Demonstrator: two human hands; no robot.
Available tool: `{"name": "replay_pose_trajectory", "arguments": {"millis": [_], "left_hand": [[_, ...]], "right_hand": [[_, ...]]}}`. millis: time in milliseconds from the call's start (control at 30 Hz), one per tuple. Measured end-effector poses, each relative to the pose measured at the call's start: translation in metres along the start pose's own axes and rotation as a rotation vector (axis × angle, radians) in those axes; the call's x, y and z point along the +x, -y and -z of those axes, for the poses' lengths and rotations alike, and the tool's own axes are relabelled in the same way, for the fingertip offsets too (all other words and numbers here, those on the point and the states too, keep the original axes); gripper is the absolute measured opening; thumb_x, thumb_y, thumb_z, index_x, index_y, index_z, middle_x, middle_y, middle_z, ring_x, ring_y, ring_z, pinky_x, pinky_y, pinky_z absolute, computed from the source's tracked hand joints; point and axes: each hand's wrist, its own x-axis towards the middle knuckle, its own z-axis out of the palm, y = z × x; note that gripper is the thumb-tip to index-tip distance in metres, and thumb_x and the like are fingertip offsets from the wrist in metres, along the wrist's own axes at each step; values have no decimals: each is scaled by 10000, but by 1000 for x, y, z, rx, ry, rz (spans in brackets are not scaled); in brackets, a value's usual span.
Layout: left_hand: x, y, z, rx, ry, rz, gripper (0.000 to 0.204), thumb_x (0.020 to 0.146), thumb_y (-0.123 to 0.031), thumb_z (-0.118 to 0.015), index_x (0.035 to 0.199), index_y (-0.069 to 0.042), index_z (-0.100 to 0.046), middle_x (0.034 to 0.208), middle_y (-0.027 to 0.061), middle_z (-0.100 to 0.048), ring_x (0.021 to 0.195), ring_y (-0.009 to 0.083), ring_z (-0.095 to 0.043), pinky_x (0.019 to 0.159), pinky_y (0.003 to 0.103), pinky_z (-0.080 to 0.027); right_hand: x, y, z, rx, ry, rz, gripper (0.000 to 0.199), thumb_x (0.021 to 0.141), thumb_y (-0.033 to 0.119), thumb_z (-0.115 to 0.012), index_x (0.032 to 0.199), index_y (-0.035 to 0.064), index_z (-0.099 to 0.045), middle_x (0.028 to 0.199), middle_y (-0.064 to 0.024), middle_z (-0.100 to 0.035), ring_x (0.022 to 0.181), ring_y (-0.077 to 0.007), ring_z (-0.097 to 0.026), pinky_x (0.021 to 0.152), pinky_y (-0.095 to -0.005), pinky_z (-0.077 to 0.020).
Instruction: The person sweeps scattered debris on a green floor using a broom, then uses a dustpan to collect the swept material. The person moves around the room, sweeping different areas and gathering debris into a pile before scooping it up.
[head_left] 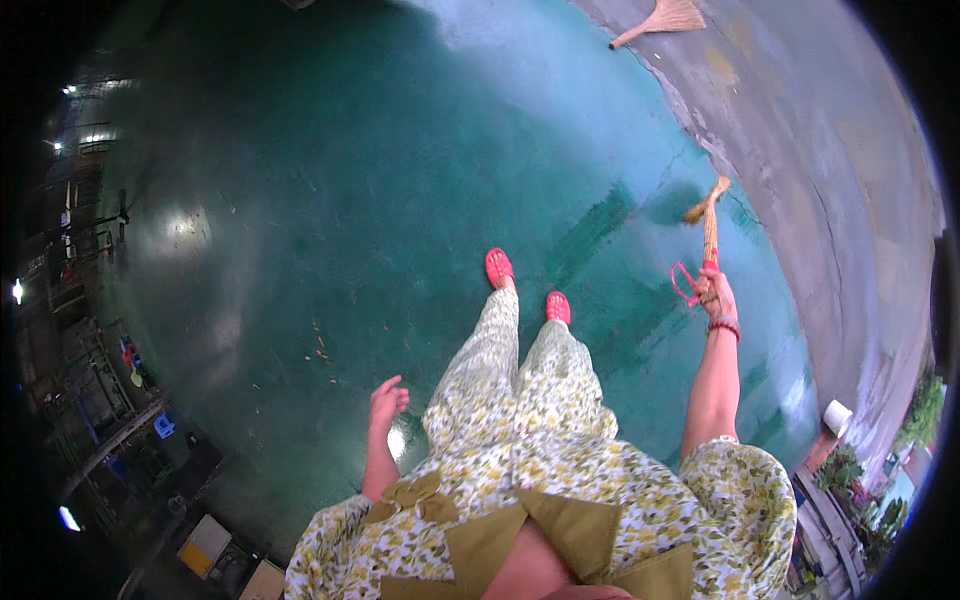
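Observation:
My right hand (715,293) is wrapped round the red handle of a straw hand broom (711,225), held out to my right. The bristle end points forward, over the floor near the border with grey concrete, and a red cord loop hangs from the handle. I cannot tell whether the bristles touch the floor. My left hand (386,402) hangs beside my hip with nothing in it, its fingers loosely bent and apart. Below it lies the green floor (330,250).
Another straw broom (668,20) lies on the grey concrete (790,170) at the far right. Small brown bits of debris (320,345) are scattered left of my feet. A white bucket (837,416) and plants (840,470) are at the right. Racks and a blue container (164,427) line the dark left side.

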Motion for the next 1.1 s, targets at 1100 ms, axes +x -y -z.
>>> {"name": "replay_pose_trajectory", "arguments": {"millis": [1100], "left_hand": [[-35, 41, -37, -337, -94, 103, 379, 793, -58, -419, 1160, -96, -509, 774, 45, -607, 591, 122, -569, 497, 263, -466]], "right_hand": [[-124, -15, -266, -737, 767, -198, 583, 755, -27, -482, 1273, 162, -293, 511, 43, -317, 354, -53, -294, 298, -205, -231]]}}
